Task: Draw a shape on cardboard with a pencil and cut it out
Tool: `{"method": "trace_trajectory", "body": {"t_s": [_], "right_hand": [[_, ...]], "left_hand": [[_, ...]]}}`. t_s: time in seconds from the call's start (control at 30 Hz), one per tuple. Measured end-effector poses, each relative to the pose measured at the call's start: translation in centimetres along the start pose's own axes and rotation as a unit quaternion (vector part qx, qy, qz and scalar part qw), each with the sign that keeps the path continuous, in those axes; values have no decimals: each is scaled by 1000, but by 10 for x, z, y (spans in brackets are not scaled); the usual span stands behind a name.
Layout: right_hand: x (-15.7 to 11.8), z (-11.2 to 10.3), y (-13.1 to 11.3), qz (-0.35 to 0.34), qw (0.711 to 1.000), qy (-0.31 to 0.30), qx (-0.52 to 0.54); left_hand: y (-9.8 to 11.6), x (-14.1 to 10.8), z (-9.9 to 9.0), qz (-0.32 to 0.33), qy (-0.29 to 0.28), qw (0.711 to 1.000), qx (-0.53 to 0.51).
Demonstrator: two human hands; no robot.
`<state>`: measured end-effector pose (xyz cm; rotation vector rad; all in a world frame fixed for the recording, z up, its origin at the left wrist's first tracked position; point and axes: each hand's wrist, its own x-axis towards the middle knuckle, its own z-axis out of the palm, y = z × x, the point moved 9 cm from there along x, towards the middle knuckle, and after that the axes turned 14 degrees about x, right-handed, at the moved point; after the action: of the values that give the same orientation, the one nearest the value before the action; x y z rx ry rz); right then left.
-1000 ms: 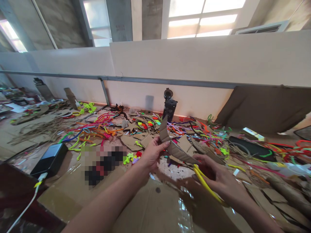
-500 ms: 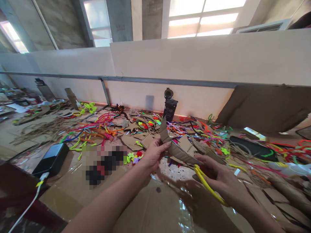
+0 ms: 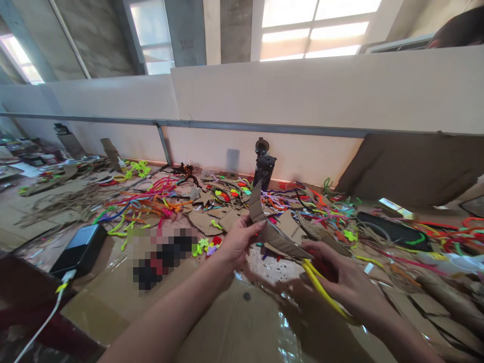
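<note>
A curved, crescent-shaped piece of cardboard (image 3: 278,239) is raised over the table in front of me. My left hand (image 3: 242,239) pinches its left part between thumb and fingers. At the lower right tip is my right hand (image 3: 340,277), its fingers closed at the cardboard's end. A yellow pipe cleaner (image 3: 321,290) runs from that tip down through the right hand; how it meets the cardboard is hard to make out. Below both hands lies a large cardboard sheet (image 3: 234,322) with shiny tape on it.
Colourful pipe cleaners (image 3: 166,189) and cardboard scraps (image 3: 204,222) litter the table. A black lidded container (image 3: 264,171) stands by the white partition (image 3: 302,96). To the left sits a black power bank (image 3: 81,252) with a white cable; a black pouch (image 3: 393,232) lies right.
The right-hand end of the cardboard has shifted slightly, and the yellow pipe cleaner has moved a little with the right hand. Behind the partition, a person's head shows more at upper right.
</note>
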<state>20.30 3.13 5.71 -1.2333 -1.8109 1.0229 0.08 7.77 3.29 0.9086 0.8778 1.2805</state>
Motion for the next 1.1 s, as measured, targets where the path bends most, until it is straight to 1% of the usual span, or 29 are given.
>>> {"method": "trace_trajectory", "body": {"t_s": [0.23, 0.33, 0.5, 0.63, 0.8, 0.93, 1.1], "right_hand": [[1, -1, -4, -21, 1000, 11, -17], [0, 1, -2, -12, 1000, 2, -14], [0, 4, 3, 4, 1000, -10, 19], [-2, 4, 4, 13, 1000, -16, 21], [-2, 2, 3, 2, 1000, -8, 21], [-1, 2, 1, -5, 1000, 0, 11], [-1, 5, -5, -15, 1000, -8, 15]], "left_hand": [[0, 0, -2, 0, 9, 1000, 10], [-1, 0, -2, -1, 8, 1000, 13], [-4, 1, -4, -6, 15, 1000, -4], [-5, 1, -2, -2, 5, 1000, -23], [-6, 1, 2, -1, -8, 999, -48], [-7, 0, 3, -5, -5, 998, -64], [-11, 0, 3, -19, -6, 996, -83]]}}
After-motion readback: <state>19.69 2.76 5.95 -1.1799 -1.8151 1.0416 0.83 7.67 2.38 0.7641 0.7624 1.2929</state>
